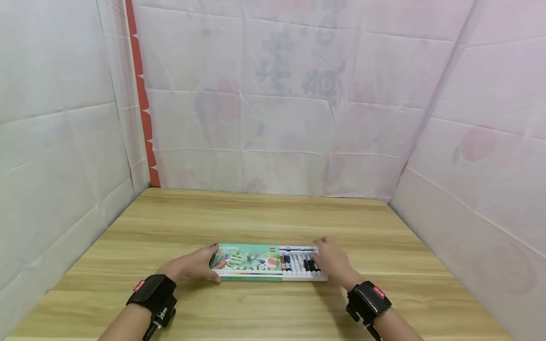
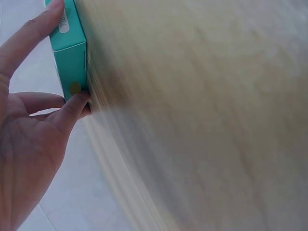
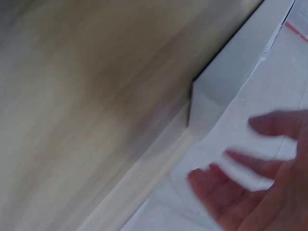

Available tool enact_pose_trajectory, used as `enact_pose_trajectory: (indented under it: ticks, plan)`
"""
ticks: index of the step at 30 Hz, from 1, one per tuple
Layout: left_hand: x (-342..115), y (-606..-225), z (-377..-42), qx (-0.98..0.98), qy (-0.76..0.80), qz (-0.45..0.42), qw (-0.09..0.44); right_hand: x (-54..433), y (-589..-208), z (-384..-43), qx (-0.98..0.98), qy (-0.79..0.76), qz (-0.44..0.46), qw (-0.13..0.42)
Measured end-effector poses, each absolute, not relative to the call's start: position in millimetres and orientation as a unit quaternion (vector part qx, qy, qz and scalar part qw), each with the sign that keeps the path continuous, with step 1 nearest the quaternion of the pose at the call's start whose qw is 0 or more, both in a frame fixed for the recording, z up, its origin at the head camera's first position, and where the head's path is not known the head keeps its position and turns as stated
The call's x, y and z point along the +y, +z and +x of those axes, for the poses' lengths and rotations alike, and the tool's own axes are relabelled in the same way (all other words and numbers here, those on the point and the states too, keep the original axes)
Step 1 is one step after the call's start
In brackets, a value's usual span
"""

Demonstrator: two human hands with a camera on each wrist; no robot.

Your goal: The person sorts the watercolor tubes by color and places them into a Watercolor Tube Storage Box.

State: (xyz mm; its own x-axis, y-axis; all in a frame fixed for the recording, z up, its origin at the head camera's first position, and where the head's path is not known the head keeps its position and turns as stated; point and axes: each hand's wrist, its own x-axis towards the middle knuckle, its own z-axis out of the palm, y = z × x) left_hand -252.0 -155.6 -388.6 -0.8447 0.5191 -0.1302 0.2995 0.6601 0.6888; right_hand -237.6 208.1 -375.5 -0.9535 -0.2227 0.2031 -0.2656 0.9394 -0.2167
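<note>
A flat green paint box sleeve (image 1: 247, 260) with plant and fruit pictures lies on the table. Out of its right end sticks a white tray (image 1: 304, 278), partly drawn out, with a row of paint tubes (image 1: 298, 263) with dark and white parts; the sleeve hides the rest. My left hand (image 1: 192, 266) grips the sleeve's left end, thumb on the near side and fingers at the far side; the left wrist view shows its green end (image 2: 71, 62) between them. By the tray's right end is my right hand (image 1: 337, 265), its spread fingers (image 3: 207, 187) off the white end wall (image 3: 211, 108).
The wooden table (image 1: 264, 312) extends around the box on all sides. White printed sheets (image 1: 281, 123) hang behind the table and along both sides, with a red strip (image 1: 142, 94) at the back left corner. Black camera straps (image 1: 153, 298) sit on both wrists.
</note>
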Motion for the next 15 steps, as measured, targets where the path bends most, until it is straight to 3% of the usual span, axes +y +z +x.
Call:
enact_pose_trajectory:
  ticks: [3, 15]
  plan:
    - [-155, -387, -251, 0.899, 0.342, 0.221, 0.159, 218, -376, -236, -0.986, 0.127, 0.071, 0.081]
    - [-153, -393, -256, 0.897, 0.341, 0.230, 0.159, 218, -386, -241, -0.976, 0.201, 0.082, 0.026]
